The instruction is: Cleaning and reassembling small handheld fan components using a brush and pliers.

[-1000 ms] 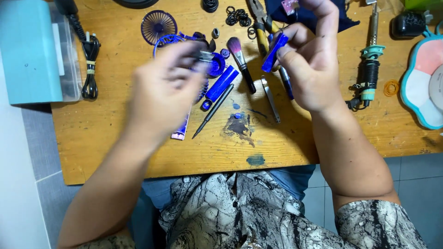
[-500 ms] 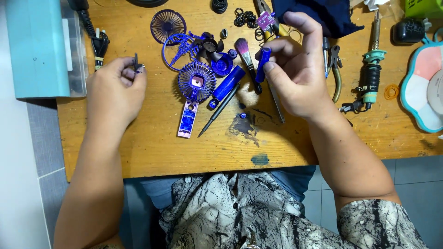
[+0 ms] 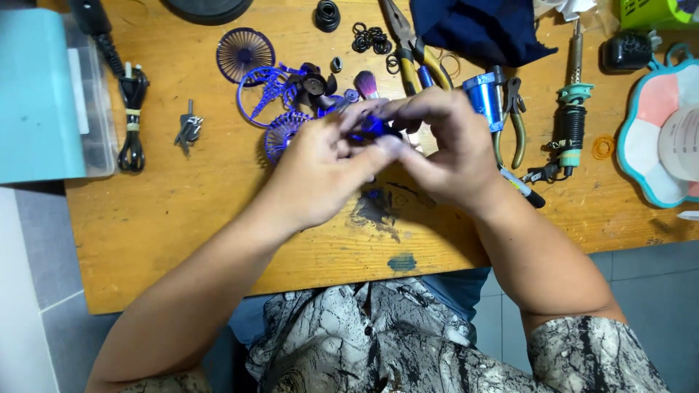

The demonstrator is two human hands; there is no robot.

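A small blue part point(image 3: 373, 127) is pinched between left hand point(image 3: 320, 171) and right hand point(image 3: 444, 149) (fitting underway); steady alignment is needed next.

Small blue plastic part point(image 3: 373, 128) — glossy, mostly hidden, only a sliver showing. Pinched between the fingertips of the left hand point(image 3: 320, 171) and the right hand point(image 3: 444, 149), held above the worktop point(image 3: 182, 211) — exact shape and tilt unclear.
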